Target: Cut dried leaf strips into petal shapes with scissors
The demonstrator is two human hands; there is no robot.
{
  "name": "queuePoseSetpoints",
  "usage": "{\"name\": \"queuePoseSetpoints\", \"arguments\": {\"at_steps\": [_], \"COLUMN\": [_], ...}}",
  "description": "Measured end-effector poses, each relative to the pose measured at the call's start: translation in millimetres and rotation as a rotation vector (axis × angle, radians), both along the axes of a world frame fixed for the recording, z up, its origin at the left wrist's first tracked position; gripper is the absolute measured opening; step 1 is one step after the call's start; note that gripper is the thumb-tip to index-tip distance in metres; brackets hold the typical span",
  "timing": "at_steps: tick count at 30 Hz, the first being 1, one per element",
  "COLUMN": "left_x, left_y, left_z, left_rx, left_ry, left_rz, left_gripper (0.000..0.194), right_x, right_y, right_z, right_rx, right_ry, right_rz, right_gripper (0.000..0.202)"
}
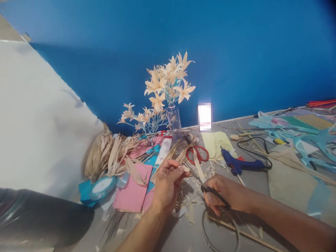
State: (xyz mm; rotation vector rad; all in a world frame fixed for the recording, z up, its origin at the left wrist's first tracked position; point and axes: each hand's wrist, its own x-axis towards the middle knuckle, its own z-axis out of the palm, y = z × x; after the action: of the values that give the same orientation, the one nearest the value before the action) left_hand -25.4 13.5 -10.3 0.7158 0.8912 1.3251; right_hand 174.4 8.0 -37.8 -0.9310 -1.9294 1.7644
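Note:
My left hand (pixel 168 178) is closed, pinching a small pale piece of corn husk (pixel 186 169) between thumb and fingers. In my right hand (pixel 220 192) is a pair of dark-handled scissors (pixel 193 172), its blades pointing up and left to the husk piece. Whether the blades touch the piece I cannot tell. Beneath both hands lie scattered husk scraps (pixel 193 206). Just beyond them rests a second pair of scissors with red handles (pixel 206 153). A grey wire loop (pixel 237 231) lies below my right hand.
Husk flowers (pixel 157 84) stand in a clear vase (pixel 174 122) by the blue wall. To the left are dried husks (pixel 97 155), pink paper (pixel 131 192) and a ribbon spool (pixel 102 187). A blue glue gun (pixel 241 164) and light-blue strips (pixel 301 143) lie right.

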Motion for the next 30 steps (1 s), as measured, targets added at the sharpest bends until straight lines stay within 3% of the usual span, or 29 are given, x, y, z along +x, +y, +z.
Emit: {"name": "queuePoseSetpoints", "arguments": {"at_steps": [6,10,16,21,26,30], "left_x": [0,-1,5,11,10,8], "left_y": [0,-1,-9,-15,-10,-10], "left_z": [-1.6,-2.1,-1.7,-3.8,-8.5,-9.3], "left_rx": [0.006,0.016,0.035,0.072,-0.075,-0.165], "left_ry": [0.014,0.029,0.220,0.369,0.125,0.033], "left_rz": [-0.005,-0.028,-0.074,-0.104,-0.185,-0.366], "left_gripper": [0.023,0.024,0.023,0.019,0.021,0.032], "right_x": [2,0,-8,-13,-11,-9], "right_y": [1,-1,-1,-3,-3,-4], "right_z": [-5.4,0.1,15.1,17.7,14.0,12.5], "right_rx": [0.013,-0.037,-0.085,-0.034,0.014,0.002], "right_ry": [-0.040,-0.060,0.137,0.123,0.137,0.140], "right_rz": [-0.032,-0.086,-0.424,-0.562,-0.591,-0.546], "right_gripper": [0.061,0.061,0.040,0.029,0.023,0.021]}}
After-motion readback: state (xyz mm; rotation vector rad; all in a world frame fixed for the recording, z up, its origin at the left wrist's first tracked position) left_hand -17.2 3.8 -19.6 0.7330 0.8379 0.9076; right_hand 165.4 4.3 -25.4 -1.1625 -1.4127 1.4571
